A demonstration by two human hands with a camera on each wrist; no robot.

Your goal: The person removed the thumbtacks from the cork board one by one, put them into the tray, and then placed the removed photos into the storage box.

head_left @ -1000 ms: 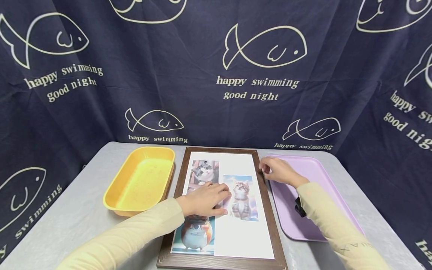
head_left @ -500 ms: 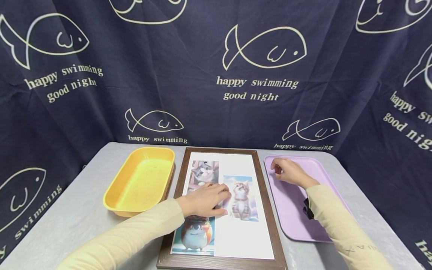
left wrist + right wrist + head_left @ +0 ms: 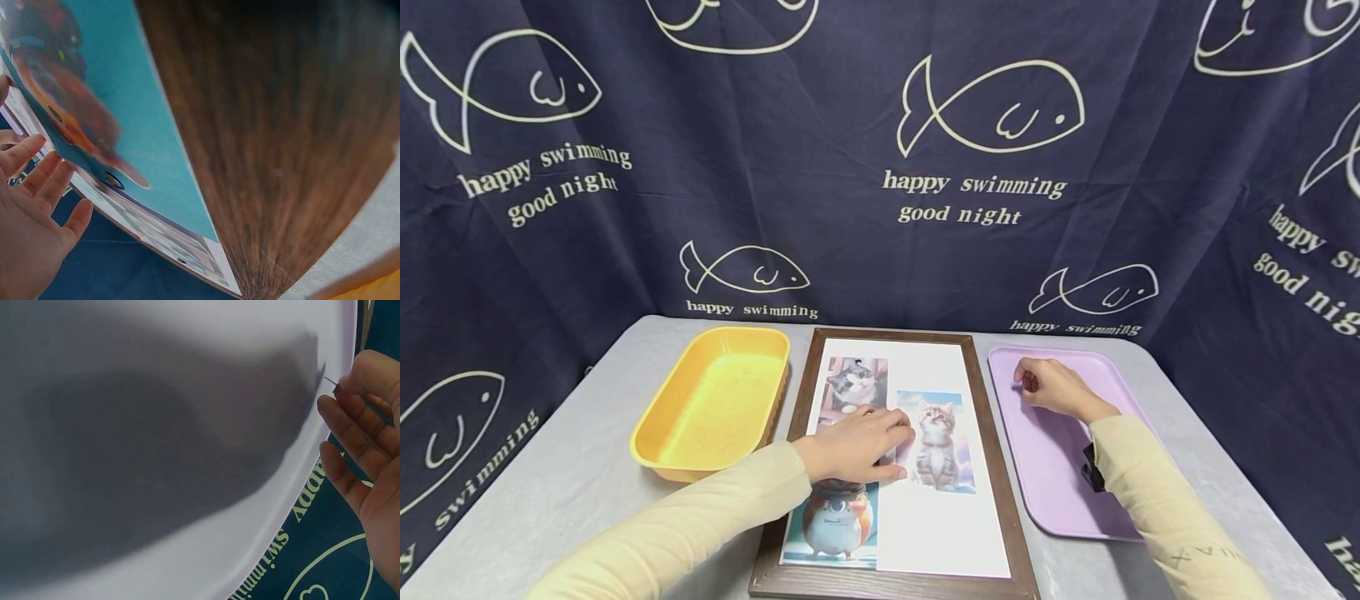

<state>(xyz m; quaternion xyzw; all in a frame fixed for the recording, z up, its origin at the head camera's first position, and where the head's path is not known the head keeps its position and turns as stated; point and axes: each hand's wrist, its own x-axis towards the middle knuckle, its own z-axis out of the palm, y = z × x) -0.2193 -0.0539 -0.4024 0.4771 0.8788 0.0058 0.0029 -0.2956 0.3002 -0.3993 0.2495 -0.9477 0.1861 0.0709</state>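
Observation:
In the head view my left hand (image 3: 857,444) rests with its fingers spread over the pictures on a white board (image 3: 943,533) in a brown wooden frame (image 3: 1022,550). It partly covers the left column: a grey-and-white cat picture (image 3: 855,387) and a round blue-and-orange creature picture (image 3: 838,521). Beside its fingertips lies a kitten picture (image 3: 936,454). My right hand (image 3: 1060,387) is over the far left part of the purple tray (image 3: 1060,492). In the right wrist view its thumb and finger pinch a push pin (image 3: 332,382), thin metal point outward; its head is mostly hidden.
A yellow plastic basin (image 3: 711,408) stands left of the frame. The grey tabletop (image 3: 572,475) carries everything. A dark blue curtain (image 3: 850,167) with fish prints hangs close behind and at both sides.
My right hand has moved rightward, from the right side of the wooden frame to over the purple tray. My left hand and the pictures stay where they were.

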